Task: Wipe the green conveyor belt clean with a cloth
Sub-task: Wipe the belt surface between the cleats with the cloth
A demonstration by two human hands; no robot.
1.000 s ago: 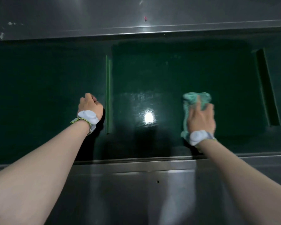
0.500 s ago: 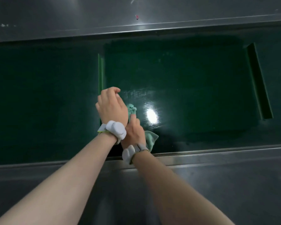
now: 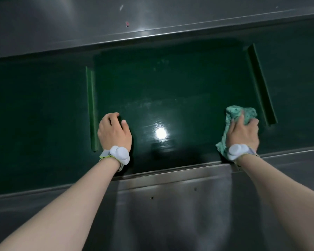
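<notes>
Two hands on glossy green belt [image 3: 170, 84], right hand [image 3: 242, 133] gripping crumpled cloth [image 3: 241, 115]

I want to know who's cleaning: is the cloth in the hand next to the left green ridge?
No, the cloth is held by the right hand near the right ridge; the left hand rests bare on the belt.

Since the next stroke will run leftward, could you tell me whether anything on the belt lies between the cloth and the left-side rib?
Yes: the left hand rests on the belt just right of the left rib, in the path of the cloth gripped by the right hand. The wet stretch between the hands shows nothing else.
</notes>
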